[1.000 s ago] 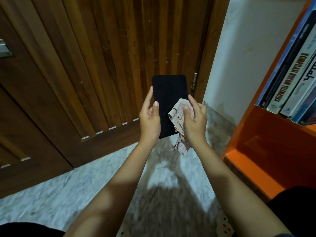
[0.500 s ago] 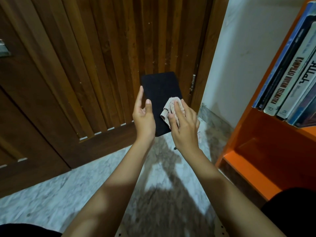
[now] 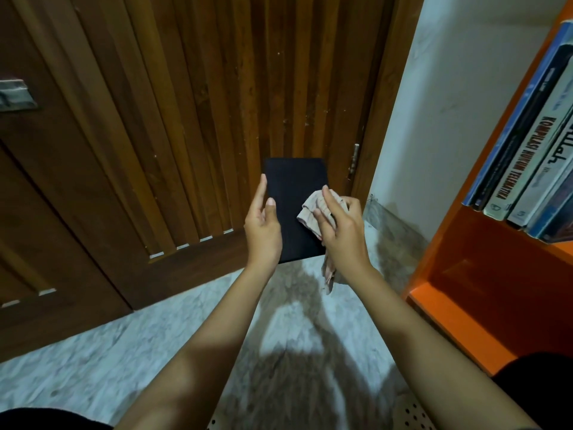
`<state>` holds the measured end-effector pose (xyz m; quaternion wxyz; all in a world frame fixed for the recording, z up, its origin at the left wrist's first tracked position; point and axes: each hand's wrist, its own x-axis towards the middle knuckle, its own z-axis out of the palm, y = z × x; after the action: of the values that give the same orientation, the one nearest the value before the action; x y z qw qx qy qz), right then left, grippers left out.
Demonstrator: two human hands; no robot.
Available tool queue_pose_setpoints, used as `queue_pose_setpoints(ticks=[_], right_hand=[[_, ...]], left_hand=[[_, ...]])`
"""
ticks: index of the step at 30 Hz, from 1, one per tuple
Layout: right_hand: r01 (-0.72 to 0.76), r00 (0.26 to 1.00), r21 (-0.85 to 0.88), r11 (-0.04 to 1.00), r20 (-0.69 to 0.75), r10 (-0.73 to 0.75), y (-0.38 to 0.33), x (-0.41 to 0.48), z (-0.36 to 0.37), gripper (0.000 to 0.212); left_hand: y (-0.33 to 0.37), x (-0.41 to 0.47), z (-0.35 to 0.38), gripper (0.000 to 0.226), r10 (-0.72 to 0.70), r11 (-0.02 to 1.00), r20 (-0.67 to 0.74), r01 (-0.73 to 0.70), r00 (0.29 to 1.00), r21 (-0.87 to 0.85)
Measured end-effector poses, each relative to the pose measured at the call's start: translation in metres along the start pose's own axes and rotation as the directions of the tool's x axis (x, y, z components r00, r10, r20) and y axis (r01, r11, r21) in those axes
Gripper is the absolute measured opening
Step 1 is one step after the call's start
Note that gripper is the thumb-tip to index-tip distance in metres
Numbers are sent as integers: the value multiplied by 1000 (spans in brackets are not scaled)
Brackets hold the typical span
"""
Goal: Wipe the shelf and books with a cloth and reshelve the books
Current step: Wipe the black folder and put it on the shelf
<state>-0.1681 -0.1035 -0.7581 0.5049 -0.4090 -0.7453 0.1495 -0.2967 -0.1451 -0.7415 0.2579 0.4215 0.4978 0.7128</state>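
Centre frame: holding black book (image 3: 294, 193) upright by its left edge in left hand (image 3: 263, 225); pressing bunched cloth (image 3: 310, 212) against cover with right hand (image 3: 341, 225), fingers gripping cloth. Orange shelf (image 3: 483, 274) at right, books (image 3: 527, 144) leaning there.

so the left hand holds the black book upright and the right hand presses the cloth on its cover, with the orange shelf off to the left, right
Not quite: the orange shelf is off to the right, as the head view shows. The left hand does hold the black book upright, and the right hand presses the cloth on its cover.
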Motion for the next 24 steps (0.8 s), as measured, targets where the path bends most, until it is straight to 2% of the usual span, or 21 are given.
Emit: queue_pose_setpoints(ticks=[2,4,12,16,18,21,24], right_hand=[[14,999,13,1000,-38,-13,-3,12,-2,46],[95,994,-16,995,-47,-96,-8,24,0,46],[403,910,-105,909,150,-386,-22,57,12,46],[485,871,-178,856,188,-454,-19,65,10,44],[421,906,-191,887,135,-401,-15,66,8,44],[135,985,-126,983,-87,-146,-2,63,5,42],[-22,973,-105,994,-231,-3,6,48,10,40]], left_hand=[[1,-2,1,46,5,1000,28,-5,1000,17],[2,-5,2,45,15,999,64,-17,998,29],[7,-6,3,43,31,999,57,-30,998,-20],[11,-6,2,42,44,999,45,-44,998,1],[11,-5,1,40,46,999,18,-46,999,3],[12,-6,3,39,41,999,-23,-42,999,-33],[12,-9,8,39,53,998,-2,-54,999,-26]])
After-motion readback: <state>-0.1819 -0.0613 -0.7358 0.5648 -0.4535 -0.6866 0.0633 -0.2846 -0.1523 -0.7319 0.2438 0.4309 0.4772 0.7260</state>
